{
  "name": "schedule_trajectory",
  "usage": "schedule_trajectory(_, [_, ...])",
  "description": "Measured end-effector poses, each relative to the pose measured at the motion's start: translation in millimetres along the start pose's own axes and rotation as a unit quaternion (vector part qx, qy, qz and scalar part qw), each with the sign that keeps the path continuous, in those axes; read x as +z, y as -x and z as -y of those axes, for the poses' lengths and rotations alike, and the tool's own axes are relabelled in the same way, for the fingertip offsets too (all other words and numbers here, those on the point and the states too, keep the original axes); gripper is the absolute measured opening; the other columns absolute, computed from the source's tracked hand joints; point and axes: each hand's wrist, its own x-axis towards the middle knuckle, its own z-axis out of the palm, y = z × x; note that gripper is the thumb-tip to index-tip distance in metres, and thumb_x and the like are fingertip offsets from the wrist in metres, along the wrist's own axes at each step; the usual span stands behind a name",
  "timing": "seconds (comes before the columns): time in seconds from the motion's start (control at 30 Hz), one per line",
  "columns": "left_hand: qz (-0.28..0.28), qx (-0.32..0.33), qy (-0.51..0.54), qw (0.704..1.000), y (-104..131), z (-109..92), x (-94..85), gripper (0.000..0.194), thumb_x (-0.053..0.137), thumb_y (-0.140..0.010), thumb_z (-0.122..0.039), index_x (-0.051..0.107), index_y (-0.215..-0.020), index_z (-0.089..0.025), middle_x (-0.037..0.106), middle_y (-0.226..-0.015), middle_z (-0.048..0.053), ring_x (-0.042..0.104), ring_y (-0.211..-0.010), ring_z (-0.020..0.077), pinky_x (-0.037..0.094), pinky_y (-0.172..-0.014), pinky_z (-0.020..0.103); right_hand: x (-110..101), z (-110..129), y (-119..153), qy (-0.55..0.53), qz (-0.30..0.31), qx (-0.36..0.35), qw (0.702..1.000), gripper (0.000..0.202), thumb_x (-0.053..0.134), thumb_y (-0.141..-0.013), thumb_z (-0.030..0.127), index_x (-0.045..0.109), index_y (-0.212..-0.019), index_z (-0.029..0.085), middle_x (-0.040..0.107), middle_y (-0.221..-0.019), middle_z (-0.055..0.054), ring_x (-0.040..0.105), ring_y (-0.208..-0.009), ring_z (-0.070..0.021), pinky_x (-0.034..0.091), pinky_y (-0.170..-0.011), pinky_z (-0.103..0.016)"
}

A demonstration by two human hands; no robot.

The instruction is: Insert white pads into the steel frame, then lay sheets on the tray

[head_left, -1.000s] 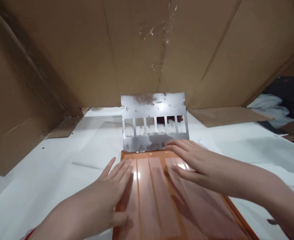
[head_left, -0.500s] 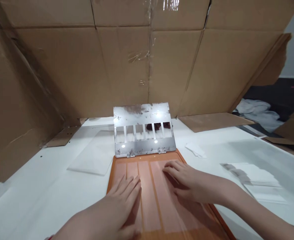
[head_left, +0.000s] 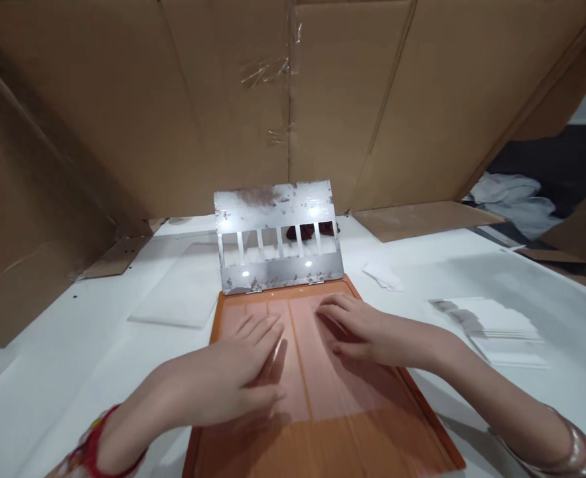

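My left hand [head_left: 237, 362] lies over the left part of an orange board [head_left: 337, 448], fingers stretched forward and thumb apart, above thin translucent strips [head_left: 298, 365] laid lengthwise on it. My right hand [head_left: 360, 328] rests on the right side of the same strips, its fingers slightly bent and its thumb apart. Neither hand is seen gripping anything. At the board's far edge a metal plate [head_left: 277, 273] with a row of rectangular slots stands tilted up on small hinges. The strips are partly hidden under both hands.
A stack of white cards [head_left: 502, 325] lies on the white table at the right. A small white piece [head_left: 383, 276] sits beyond the board's right corner, and a translucent sheet [head_left: 173, 292] is to its left. Tall cardboard walls [head_left: 223, 99] stand behind and at the left.
The view has tilted down, so the board and plate sit higher in the picture. My left hand has moved slightly forward and its thumb spreads over the strips; my right hand keeps nearly the same place.
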Motion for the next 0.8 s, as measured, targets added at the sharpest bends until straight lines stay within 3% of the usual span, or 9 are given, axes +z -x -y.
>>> schedule_trajectory(0.17, [-0.054, 0.036, 0.005, 0.998, -46.9, -21.6, 10.6, 0.071, 0.055, -0.092, -0.047, 0.039, -0.152, -0.013, 0.041, -0.157, 0.018, 0.036, -0.145, 0.0367, 0.038, -0.114, 0.049, -9.1, -3.4, 3.7, -0.035, 0.032, 0.031, 0.998, 0.059, 0.066, -0.083, 0.03, 0.05, -0.139, 0.021, 0.047, -0.141, -0.011, 0.051, -0.124, -0.0275, 0.048, -0.101, -0.04])
schedule_trajectory(0.3, [-0.06, 0.061, -0.014, 0.996, -65.6, -27.1, 21.3, 0.073, 0.063, -0.088, -0.047, 0.046, -0.145, -0.006, 0.051, -0.146, 0.022, 0.048, -0.135, 0.0372, 0.042, -0.112, 0.049, -12.1, -5.0, 1.9, -0.027, 0.044, 0.055, 0.997, 0.073, 0.072, -0.079, 0.034, 0.046, -0.145, 0.016, 0.044, -0.146, -0.014, 0.045, -0.132, -0.0302, 0.046, -0.106, -0.043])
schedule_trajectory(0.5, [-0.027, 0.038, -0.015, 0.999, -67.8, -23.3, 30.2, 0.089, 0.063, -0.09, -0.047, 0.023, -0.157, -0.005, 0.023, -0.165, 0.024, 0.019, -0.153, 0.0356, 0.026, -0.123, 0.051, -6.0, 5.4, 1.5, 0.013, 0.022, 0.072, 0.997, 0.077, 0.076, -0.082, 0.037, 0.044, -0.148, 0.015, 0.047, -0.144, -0.015, 0.046, -0.13, -0.0306, 0.042, -0.109, -0.045])
schedule_trajectory(0.67, [-0.061, 0.063, 0.012, 0.996, -69.8, -22.0, 31.0, 0.085, 0.072, -0.086, -0.042, 0.033, -0.153, -0.008, 0.036, -0.159, 0.022, 0.026, -0.151, 0.0343, 0.029, -0.123, 0.049, -1.4, 6.5, 4.1, 0.023, 0.011, 0.078, 0.997, 0.074, 0.074, -0.085, 0.04, 0.044, -0.149, 0.018, 0.049, -0.141, -0.014, 0.048, -0.125, -0.0315, 0.044, -0.106, -0.047])
schedule_trajectory(0.8, [-0.054, 0.049, 0.007, 0.997, -72.4, -18.2, 30.6, 0.091, 0.075, -0.082, -0.048, 0.033, -0.153, -0.009, 0.03, -0.161, 0.025, 0.025, -0.15, 0.0412, 0.031, -0.119, 0.058, -6.8, -1.0, 4.0, 0.013, 0.037, 0.085, 0.996, 0.079, 0.077, -0.08, 0.04, 0.045, -0.148, 0.018, 0.045, -0.147, -0.013, 0.039, -0.134, -0.034, 0.042, -0.109, -0.049])
